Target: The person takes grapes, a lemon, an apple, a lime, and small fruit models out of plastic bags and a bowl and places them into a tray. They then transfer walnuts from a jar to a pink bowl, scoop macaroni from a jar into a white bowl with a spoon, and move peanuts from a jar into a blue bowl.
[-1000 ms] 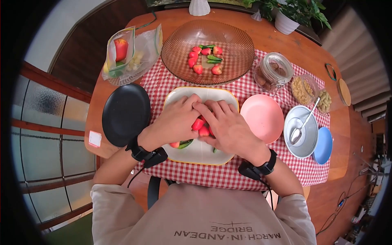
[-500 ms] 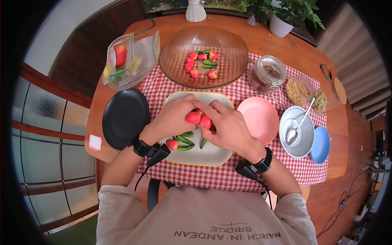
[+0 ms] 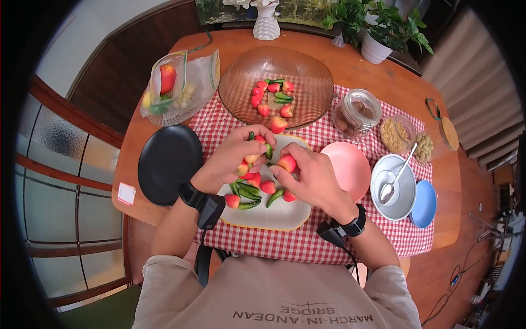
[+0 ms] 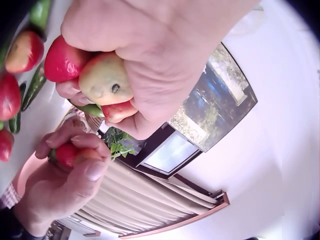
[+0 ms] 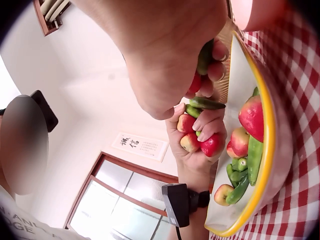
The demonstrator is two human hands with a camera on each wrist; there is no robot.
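Note:
My left hand [image 3: 230, 156] grips a cluster of small red-yellow apples [image 4: 106, 79] together with small green peppers [image 5: 206, 103], above a white tray with a yellow rim [image 3: 266, 218]. Just to its right, my right hand [image 3: 315, 178] holds a small red apple [image 3: 287, 162] between thumb and fingers. In the right wrist view a green pepper [image 5: 205, 57] also shows in that hand, partly hidden by the palm. Below both hands, several apples [image 3: 232, 201] and green peppers [image 3: 275, 198] lie in the tray.
Behind the tray stands an amber ribbed bowl [image 3: 235, 88] with apples and peppers inside; one apple [image 3: 278, 125] overlaps its near rim. A black plate [image 3: 170, 164] lies left, a pink plate [image 3: 348, 170] right. Beyond are a glass jar [image 3: 357, 114], a grey bowl [image 3: 402, 203] and plastic bags [image 3: 205, 82].
My hands, close together over the tray before, have moved apart, and the held apples and peppers are in plainer view. More apples show in the tray, and one shows at the bowl's near rim.

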